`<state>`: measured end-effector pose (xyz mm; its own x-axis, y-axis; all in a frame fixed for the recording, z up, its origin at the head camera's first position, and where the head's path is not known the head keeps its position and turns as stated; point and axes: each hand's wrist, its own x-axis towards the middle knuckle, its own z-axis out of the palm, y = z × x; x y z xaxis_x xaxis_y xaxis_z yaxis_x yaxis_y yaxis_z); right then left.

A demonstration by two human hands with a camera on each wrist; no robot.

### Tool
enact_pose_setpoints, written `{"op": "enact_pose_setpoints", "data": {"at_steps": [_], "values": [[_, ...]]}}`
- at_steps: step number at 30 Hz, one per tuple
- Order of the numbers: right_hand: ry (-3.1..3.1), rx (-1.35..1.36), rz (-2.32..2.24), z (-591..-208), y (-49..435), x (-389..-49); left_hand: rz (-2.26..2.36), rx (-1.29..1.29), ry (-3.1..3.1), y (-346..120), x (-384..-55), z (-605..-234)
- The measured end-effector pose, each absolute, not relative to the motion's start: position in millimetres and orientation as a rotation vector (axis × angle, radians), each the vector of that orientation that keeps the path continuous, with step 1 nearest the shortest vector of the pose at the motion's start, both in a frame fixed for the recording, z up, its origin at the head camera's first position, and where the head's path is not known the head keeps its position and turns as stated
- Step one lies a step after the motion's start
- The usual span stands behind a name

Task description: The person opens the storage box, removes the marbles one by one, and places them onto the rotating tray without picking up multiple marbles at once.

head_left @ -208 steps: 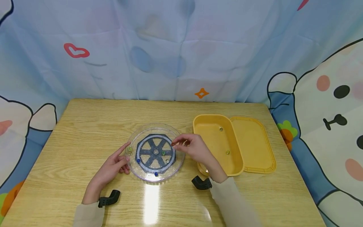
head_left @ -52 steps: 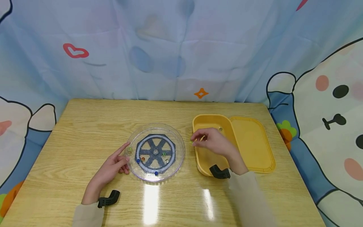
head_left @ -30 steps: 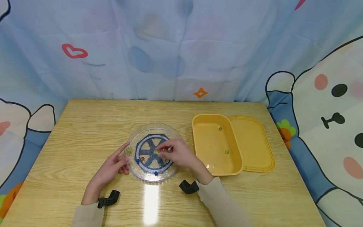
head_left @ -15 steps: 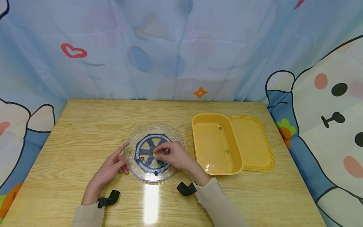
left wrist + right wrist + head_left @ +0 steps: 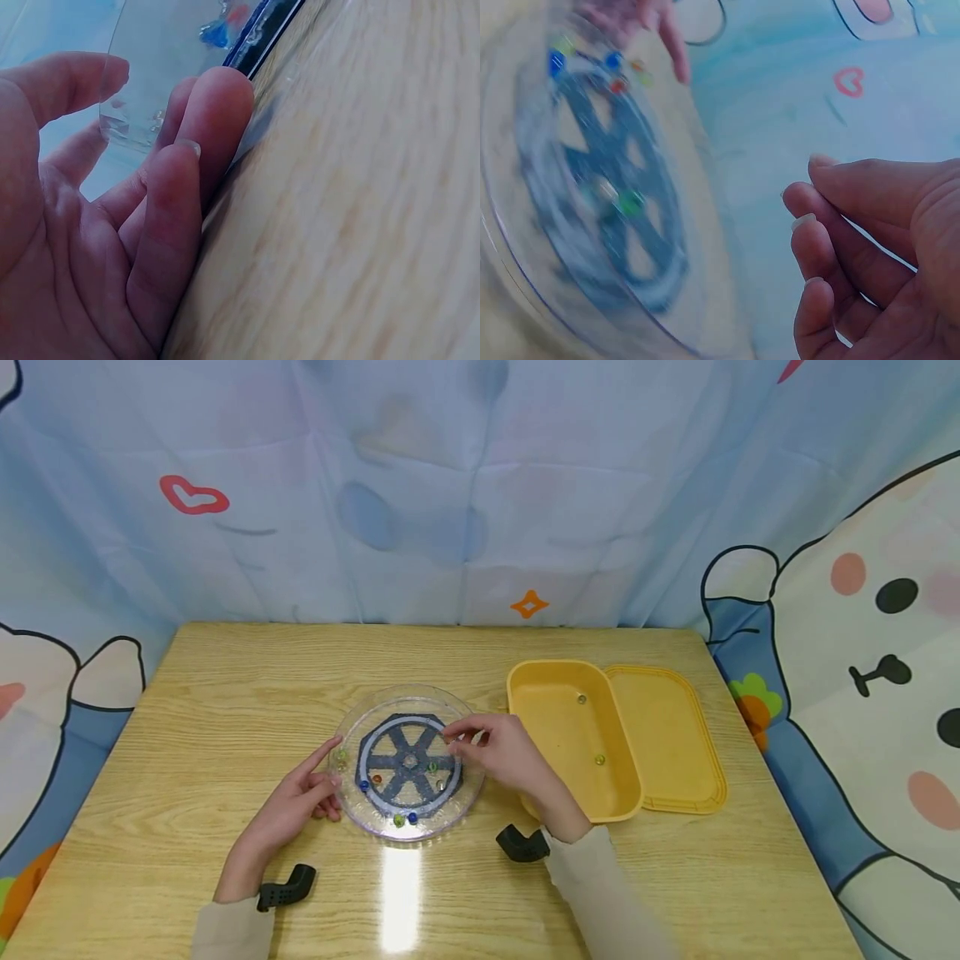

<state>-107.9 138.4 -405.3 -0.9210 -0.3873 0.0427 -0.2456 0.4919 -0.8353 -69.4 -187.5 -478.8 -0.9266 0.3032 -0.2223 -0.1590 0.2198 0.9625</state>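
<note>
A round clear dish [image 5: 408, 687] with a dark spoked wheel pattern [image 5: 410, 739] at its middle stands on the table. Glass marbles lie in it, among them a yellow-green marble [image 5: 398, 820] beside a blue marble [image 5: 413, 818] near the front rim, an orange-red marble [image 5: 377, 779] and a green marble [image 5: 432, 767]. The left hand [image 5: 307, 789] holds the dish's left rim with thumb and index finger; other fingers curl low beside it. The right hand [image 5: 498, 750] hovers over the dish's right side, fingers loosely bent. Nothing shows between its fingertips [image 5: 799, 196] in the right wrist view.
Right of the dish stands a yellow bin [image 5: 573, 793] with one marble [image 5: 599, 760] and another farther back. A yellow lid [image 5: 675, 739] lies against its right side. A printed curtain [image 5: 480, 527] hangs behind the wooden table [image 5: 262, 660].
The right hand brought a yellow-green marble from the bin side to the dish, let it go, then moved back rightward. An orange-red marble now lies at the spokes' left. The left hand stayed.
</note>
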Motion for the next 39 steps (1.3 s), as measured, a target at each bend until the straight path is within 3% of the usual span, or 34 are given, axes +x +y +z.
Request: {"op": "enact_pose_setpoints", "data": {"at_steps": [9, 19, 28, 39], "values": [[2.789, -0.388, -1.431, -387, 194, -125, 1.750, 0.145, 2.144, -190, -68, -478], [2.755, 0.107, -1.178, -396, 247, -149, 1.759, 0.157, 2.138, -191, -67, -477], [2.671, 0.151, -0.939, -412, 259, -161, 1.754, 0.178, 2.130, -189, -70, -478], [2.675, 0.167, -1.089, -413, 259, -160, 1.759, 0.163, 2.125, -189, -70, -479]]}}
